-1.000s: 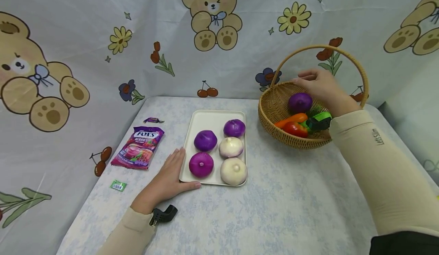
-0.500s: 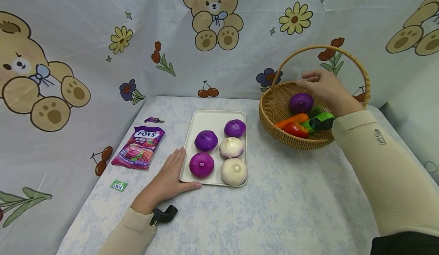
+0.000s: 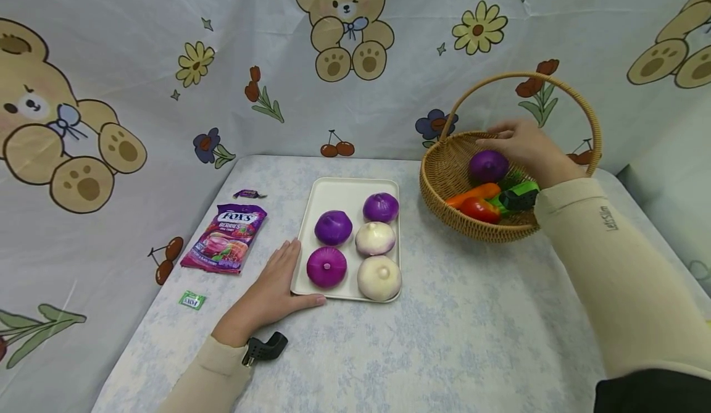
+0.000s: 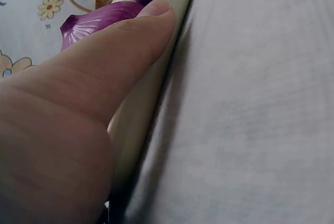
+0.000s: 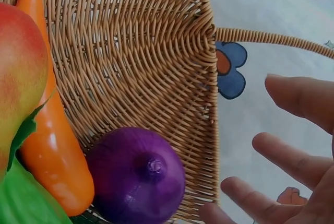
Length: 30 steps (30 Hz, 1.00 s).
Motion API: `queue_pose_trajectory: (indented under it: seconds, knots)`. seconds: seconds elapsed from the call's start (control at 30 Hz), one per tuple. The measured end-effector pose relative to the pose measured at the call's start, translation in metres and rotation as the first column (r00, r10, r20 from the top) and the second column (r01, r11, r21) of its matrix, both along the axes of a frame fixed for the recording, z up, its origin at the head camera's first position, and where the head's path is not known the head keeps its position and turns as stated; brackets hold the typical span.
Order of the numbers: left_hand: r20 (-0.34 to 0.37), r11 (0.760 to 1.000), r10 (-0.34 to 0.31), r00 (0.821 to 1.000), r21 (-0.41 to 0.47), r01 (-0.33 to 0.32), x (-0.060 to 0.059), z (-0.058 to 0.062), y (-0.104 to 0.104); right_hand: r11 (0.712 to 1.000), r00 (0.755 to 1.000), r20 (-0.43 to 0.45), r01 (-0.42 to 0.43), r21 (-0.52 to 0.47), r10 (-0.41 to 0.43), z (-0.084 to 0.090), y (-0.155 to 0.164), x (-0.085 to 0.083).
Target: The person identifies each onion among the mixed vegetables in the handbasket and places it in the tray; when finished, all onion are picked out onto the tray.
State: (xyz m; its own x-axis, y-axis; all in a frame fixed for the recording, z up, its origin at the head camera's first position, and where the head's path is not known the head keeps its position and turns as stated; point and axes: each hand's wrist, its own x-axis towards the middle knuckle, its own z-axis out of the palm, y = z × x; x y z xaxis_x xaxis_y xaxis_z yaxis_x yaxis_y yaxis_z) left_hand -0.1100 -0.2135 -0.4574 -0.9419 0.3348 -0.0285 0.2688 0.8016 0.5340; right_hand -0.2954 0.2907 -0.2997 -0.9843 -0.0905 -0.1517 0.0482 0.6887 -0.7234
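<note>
Right hand (image 3: 528,146) covering the far basket (image 3: 444,172) rim. Green thing (image 3: 513,194) under the wrist, half hidden, unidentifiable. Tray (image 4: 156,72) and onion (image 4: 99,18) cut off in the left wrist view, thumb (image 4: 120,41) blocking most. Small wrapper (image 3: 191,300) print unreadable.

The thumb of the left hand (image 4: 78,104) was seen pressed along the rim of a cream tray (image 4: 151,93), which lay on a pale cloth (image 4: 250,109). A purple onion (image 4: 99,18) was partly hidden behind the thumb.
</note>
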Motion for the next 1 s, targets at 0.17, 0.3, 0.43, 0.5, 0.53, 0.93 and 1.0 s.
queue_pose_trajectory:
  seconds: [0.17, 0.3, 0.43, 0.5, 0.53, 0.93, 1.0]
  knots:
    - [0.001, 1.000, 0.001, 1.000, -0.002, -0.001, 0.000, 0.001, 0.000, 1.000, 0.999, 0.035, -0.007, 0.011, 0.007, -0.007, 0.002, -0.007]
    - [0.007, 1.000, 0.001, 1.000, 0.002, -0.001, 0.001, 0.001, 0.001, 1.000, 0.996, 0.093, -0.007, -0.006, 0.007, -0.013, 0.005, -0.012]
    - [0.006, 1.000, -0.002, 1.000, 0.004, 0.001, 0.000, 0.001, 0.001, 1.000, 0.992, 0.125, -0.006, -0.031, 0.010, -0.017, 0.006, -0.015]
    - [0.001, 1.000, -0.004, 1.000, 0.004, 0.004, 0.000, 0.001, 0.001, 1.000, 0.991, 0.137, -0.005, -0.031, 0.009, -0.019, 0.008, -0.017]
    - [-0.003, 1.000, -0.006, 1.000, 0.003, 0.006, 0.000, 0.001, 0.001, 1.000, 0.990, 0.140, -0.003, -0.019, 0.005, -0.020, 0.009, -0.018]
    - [-0.001, 1.000, -0.004, 1.000, -0.004, 0.004, -0.001, -0.001, -0.001, 0.985, 0.993, 0.118, -0.045, 0.165, 0.026, -0.034, 0.020, -0.025]
    - [0.002, 1.000, -0.002, 1.000, -0.006, 0.002, 0.000, 0.000, -0.001, 0.983, 0.994, 0.102, -0.047, 0.180, 0.029, -0.036, 0.019, -0.026]
